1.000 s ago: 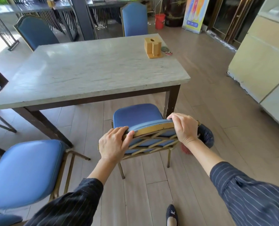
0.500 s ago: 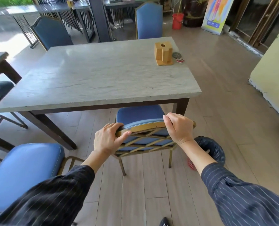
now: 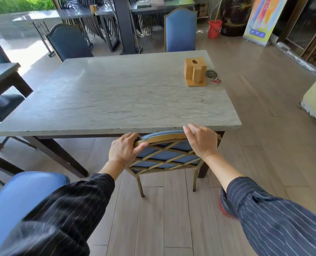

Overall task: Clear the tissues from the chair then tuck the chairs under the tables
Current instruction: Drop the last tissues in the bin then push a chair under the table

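**Head view: both hands on the back of a chair at the table edge**

Head camera looks down over a dining room. At far left a second table point(image 3: 0, 74) juts in, with a dark seat below it. Low in the left corner sits the blue seat of a near chair point(image 3: 22, 196), partly covered by a dark striped sleeve point(image 3: 65, 206).

Toward the middle, the left hand point(image 3: 124, 151) is closed over the left end of the top rail of the blue chair point(image 3: 164, 156), thumb on the near side of the rail and fingers curled over its top. This chair's gold lattice back faces the camera; its top rail lies right at the near edge of the grey stone table point(image 3: 116, 97), and its seat is hidden beneath the tabletop. Only its two rear legs show, standing on the wood floor.

The right hand point(image 3: 202, 140) clasps the right end of the same rail, fingers wrapped over the top.

Further right on the tabletop stands a wooden tissue holder point(image 3: 195, 72), with two round coasters just beside it. Two more blue chairs stand at the table's far side. A red bucket point(image 3: 214, 29) stands on the floor beyond. No tissues can be made out on any chair.
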The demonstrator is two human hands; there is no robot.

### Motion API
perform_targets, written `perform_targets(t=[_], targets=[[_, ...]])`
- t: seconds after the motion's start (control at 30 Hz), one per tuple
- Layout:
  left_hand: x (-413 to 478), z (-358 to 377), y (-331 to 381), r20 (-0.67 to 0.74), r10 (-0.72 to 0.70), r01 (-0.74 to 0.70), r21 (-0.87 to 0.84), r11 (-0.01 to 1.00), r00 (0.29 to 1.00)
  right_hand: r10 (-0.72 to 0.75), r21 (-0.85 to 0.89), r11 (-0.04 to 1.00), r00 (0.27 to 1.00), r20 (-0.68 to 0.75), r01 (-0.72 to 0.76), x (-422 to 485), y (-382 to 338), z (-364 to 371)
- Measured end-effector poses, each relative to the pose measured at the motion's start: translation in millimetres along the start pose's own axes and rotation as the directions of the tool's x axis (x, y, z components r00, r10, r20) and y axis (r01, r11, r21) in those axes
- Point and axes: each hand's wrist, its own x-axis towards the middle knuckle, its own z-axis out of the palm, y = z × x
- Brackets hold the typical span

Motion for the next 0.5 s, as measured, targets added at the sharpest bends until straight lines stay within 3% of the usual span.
perform_targets(t=[0.5], targets=[[74.5,10.2,-60.3,-0.019,0.102,-0.102,-0.017,0.995,0.995,0.003,0.034,0.999,1.000,0.031,-0.004,50.4,-4.4,44.8]])
